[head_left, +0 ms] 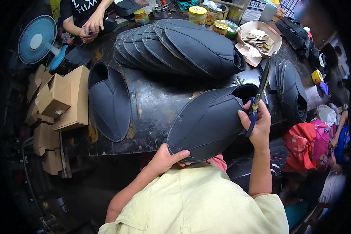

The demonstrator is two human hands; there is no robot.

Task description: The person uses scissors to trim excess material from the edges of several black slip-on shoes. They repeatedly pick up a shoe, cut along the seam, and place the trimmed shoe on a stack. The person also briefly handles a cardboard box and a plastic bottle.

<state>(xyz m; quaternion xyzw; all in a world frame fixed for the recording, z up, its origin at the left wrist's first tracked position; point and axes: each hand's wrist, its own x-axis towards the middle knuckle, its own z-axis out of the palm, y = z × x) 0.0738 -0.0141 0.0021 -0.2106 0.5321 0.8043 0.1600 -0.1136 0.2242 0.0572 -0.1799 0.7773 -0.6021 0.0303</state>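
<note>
A black shoe upper [204,121], with stitched seams and an opening at its far right end, is held over the table's near edge. My left hand [164,160] grips its near edge, thumb on top and fingers underneath. In my right hand [260,126] are scissors [265,80] with blue handles, their blades pointing up and away past the upper's opening. The right hand's fingertips are close to that opening; whether they press on it I cannot tell. A fanned stack of similar uppers [206,45] lies beyond, and one separate upper [110,103] rests to the left.
Another stack of uppers [292,91] stands at the right of the dark worn table [152,103]. Cardboard boxes [76,97] and a blue fan [37,39] are at left. Jars [197,15] and a paper-lined container [276,32] of small pieces sit far back. A co-worker's hands [93,29] show at far left.
</note>
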